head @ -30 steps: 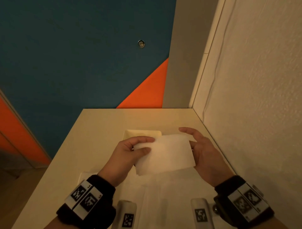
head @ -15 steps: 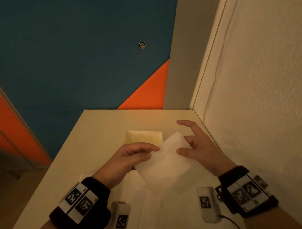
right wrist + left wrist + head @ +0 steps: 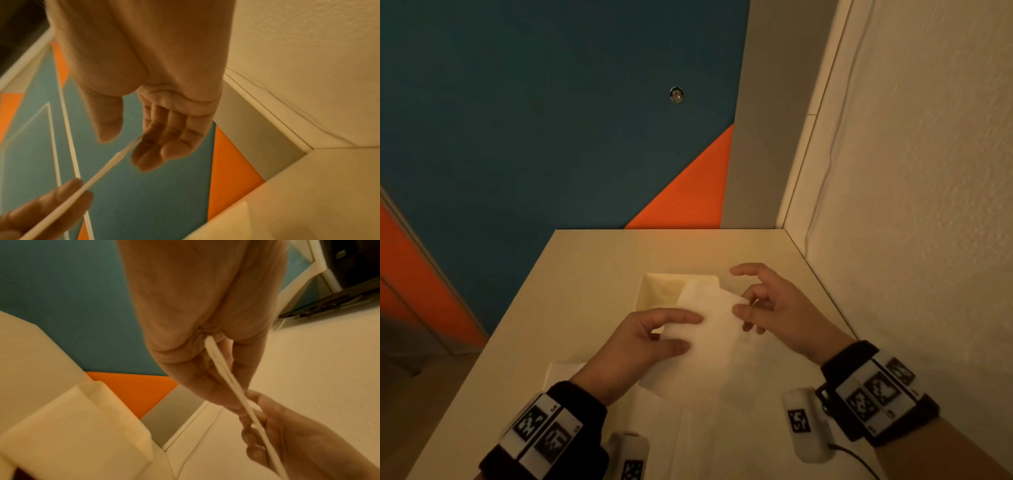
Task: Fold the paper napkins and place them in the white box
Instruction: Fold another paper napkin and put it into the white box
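Teal and orange wall panels stood beyond the pale table (image 3: 592,274). Above it the left hand (image 3: 640,346) pinched the folded napkin (image 3: 717,329) between thumb and fingers — the right hand (image 3: 780,305) touched its far right edge, fingers loosely spread. Just behind sat the white box (image 3: 654,291), with more napkins (image 3: 688,445) lying near.

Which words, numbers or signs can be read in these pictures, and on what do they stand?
No readable words or numbers.
Wristbands: black-and-white square code markers only; small marks beside them too blurred to read.
Napkin, white box: no print visible.
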